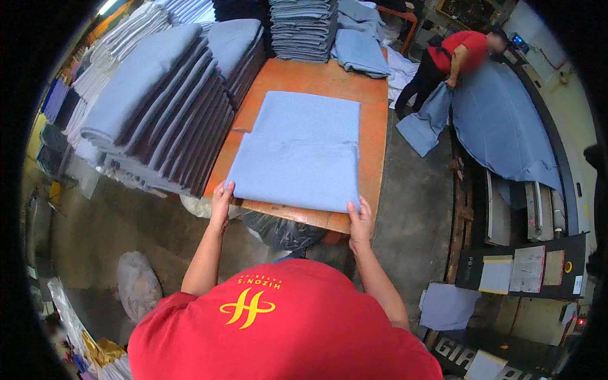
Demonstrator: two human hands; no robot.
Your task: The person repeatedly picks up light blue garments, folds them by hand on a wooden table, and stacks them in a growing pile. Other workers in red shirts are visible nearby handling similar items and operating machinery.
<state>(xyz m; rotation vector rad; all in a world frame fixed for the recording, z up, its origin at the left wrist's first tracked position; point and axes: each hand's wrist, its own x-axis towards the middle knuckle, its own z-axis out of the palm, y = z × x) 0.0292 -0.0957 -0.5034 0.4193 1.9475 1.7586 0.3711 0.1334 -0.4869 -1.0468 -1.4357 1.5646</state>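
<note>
A light blue cloth (297,171), folded into a flat rectangle, lies on the orange-brown wooden table (373,126). A fold or layer edge crosses its middle, and the far part is slightly narrower on the left. My left hand (221,201) pinches the near left corner, its thumb on top. At the near right corner, my right hand (360,223) also holds the cloth between thumb and fingers. Both hands are at the table's front edge, and the fingers under the cloth are hidden.
Tall stacks of folded blue cloths (152,95) line the table's left side; another stack (304,28) and a loose folded cloth (361,54) sit at its far end. To the right, a person in red (462,50) handles blue cloth at a long machine (570,152). Plastic bags (285,231) lie under the table.
</note>
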